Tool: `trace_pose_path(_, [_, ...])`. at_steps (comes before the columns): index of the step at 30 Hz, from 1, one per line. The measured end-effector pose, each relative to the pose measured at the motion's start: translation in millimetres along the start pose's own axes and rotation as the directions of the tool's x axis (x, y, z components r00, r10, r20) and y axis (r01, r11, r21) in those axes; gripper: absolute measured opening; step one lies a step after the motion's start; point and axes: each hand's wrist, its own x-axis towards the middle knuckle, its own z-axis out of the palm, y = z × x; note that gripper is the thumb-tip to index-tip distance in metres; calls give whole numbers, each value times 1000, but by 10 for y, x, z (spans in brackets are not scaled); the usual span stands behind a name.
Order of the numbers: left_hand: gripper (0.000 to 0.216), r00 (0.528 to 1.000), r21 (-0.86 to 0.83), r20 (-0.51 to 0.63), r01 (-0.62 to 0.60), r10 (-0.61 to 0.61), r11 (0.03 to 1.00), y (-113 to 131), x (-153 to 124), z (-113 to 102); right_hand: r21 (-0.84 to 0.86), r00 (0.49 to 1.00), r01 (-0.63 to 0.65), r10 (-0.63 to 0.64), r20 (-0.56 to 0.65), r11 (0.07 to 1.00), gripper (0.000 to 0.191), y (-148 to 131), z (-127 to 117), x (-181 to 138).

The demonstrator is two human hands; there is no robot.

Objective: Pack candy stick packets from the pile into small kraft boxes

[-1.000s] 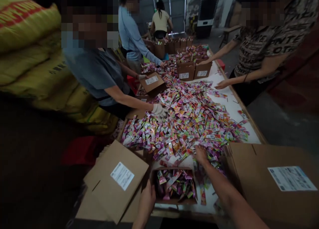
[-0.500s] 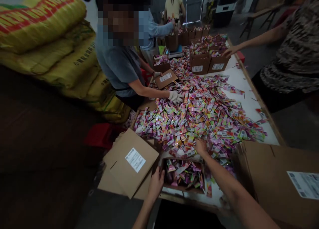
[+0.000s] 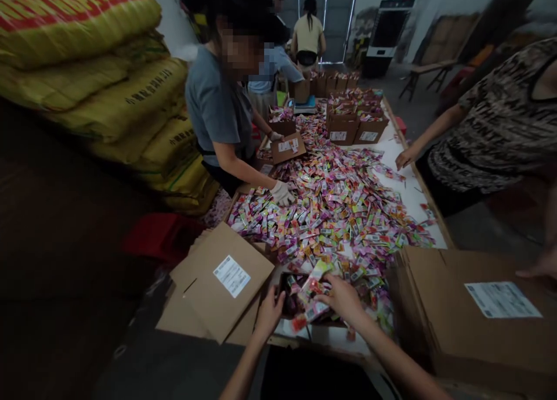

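My right hand (image 3: 343, 298) is closed on a bunch of colourful sachets (image 3: 314, 284), held just over a small open cardboard box (image 3: 290, 316) at the table's near edge. On that box's left rim rests my left hand (image 3: 270, 313), its fingers curled around the rim. The box holds more sachets, partly hidden by my hands. A big heap of sachets (image 3: 335, 208) covers the white table (image 3: 409, 194) beyond.
Flat cardboard boxes with white labels (image 3: 220, 281) lie to my left, a large carton (image 3: 474, 307) to my right. A person's gloved hand (image 3: 282, 193) works the heap from the left; another person's hand (image 3: 405, 156) rests at the right edge. Yellow sacks (image 3: 108, 92) are stacked at left.
My right hand has come back from the heap with a bunch of sachets and is now over the small box. My left hand stays on the box rim.
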Motion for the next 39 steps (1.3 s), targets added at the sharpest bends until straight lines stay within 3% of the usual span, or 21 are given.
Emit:
trace_pose_path(3, [45, 999, -61, -17, -40, 39, 997, 4, -43, -41, 15, 999, -8, 9, -52, 1000, 23, 4, 11, -63])
trace_pose_path(5, [51, 993, -69, -98, -77, 70, 995, 24, -122, -82, 113, 992, 14, 0, -126, 993, 20, 100, -67, -71])
trace_pose_path(8, [56, 931, 40, -204, -302, 304, 952, 138, -280, -124, 294, 976, 74, -8, -220, 953, 27, 218, -221, -47])
trace_pose_path(9, [56, 894, 98, -156, -409, 420, 907, 207, -321, -120, 349, 969, 89, 0, -246, 933, 31, 228, -268, -28])
trace_pose_path(11, [62, 813, 172, 81, -581, 576, 796, 381, -348, -75, 440, 959, 112, 20, -284, 891, 37, 197, -340, 24])
trace_pose_path(13, [69, 745, 204, 335, -655, 577, 728, 563, -290, 7, 479, 959, 139, 4, -285, 867, 38, 127, -377, 80])
trace_pose_path(15, [64, 693, 222, 501, -682, 519, 697, 705, -172, 86, 455, 970, 162, -56, -238, 875, 35, 60, -380, 120])
trace_pose_path(17, [55, 641, 206, 587, -710, 496, 674, 783, -46, 119, 419, 975, 182, -109, -192, 890, 32, 35, -360, 143])
trace_pose_path(20, [47, 597, 154, 605, -736, 526, 659, 808, 45, 38, 488, 976, 178, -90, -199, 854, 34, 94, -359, 200])
trace_pose_path(22, [35, 617, 150, 576, -725, 537, 672, 800, 14, -88, 584, 966, 151, 6, -258, 798, 42, 180, -419, 299])
trace_pose_path(25, [27, 719, 207, 477, -651, 505, 730, 773, -105, -304, 654, 897, 110, 208, -390, 749, 62, 350, -542, 508])
trace_pose_path(28, [32, 822, 216, 264, -561, 505, 799, 668, -195, -422, 619, 790, 17, 369, -490, 785, 85, 567, -483, 598])
trace_pose_path(29, [33, 845, 192, 161, -534, 511, 823, 603, -210, -417, 606, 788, -33, 393, -474, 795, 88, 644, -388, 571])
trace_pose_path(30, [35, 862, 159, 48, -506, 505, 848, 523, -218, -388, 601, 815, -82, 401, -419, 795, 87, 717, -256, 517])
trace_pose_path(32, [41, 886, 76, -138, -436, 442, 897, 338, -224, -260, 588, 912, -198, 367, -182, 784, 73, 836, 79, 365])
trace_pose_path(34, [52, 916, -16, -196, -359, 349, 933, 166, -223, -73, 535, 936, -319, 348, 51, 782, 53, 889, 414, 224])
trace_pose_path(36, [62, 944, -127, -190, -295, 269, 947, 52, -211, 106, 480, 919, -387, 374, 127, 788, 36, 871, 642, 154])
trace_pose_path(39, [68, 964, -283, -188, -237, 188, 929, 12, -161, 235, 474, 922, -379, 369, 117, 795, 19, 784, 696, 161])
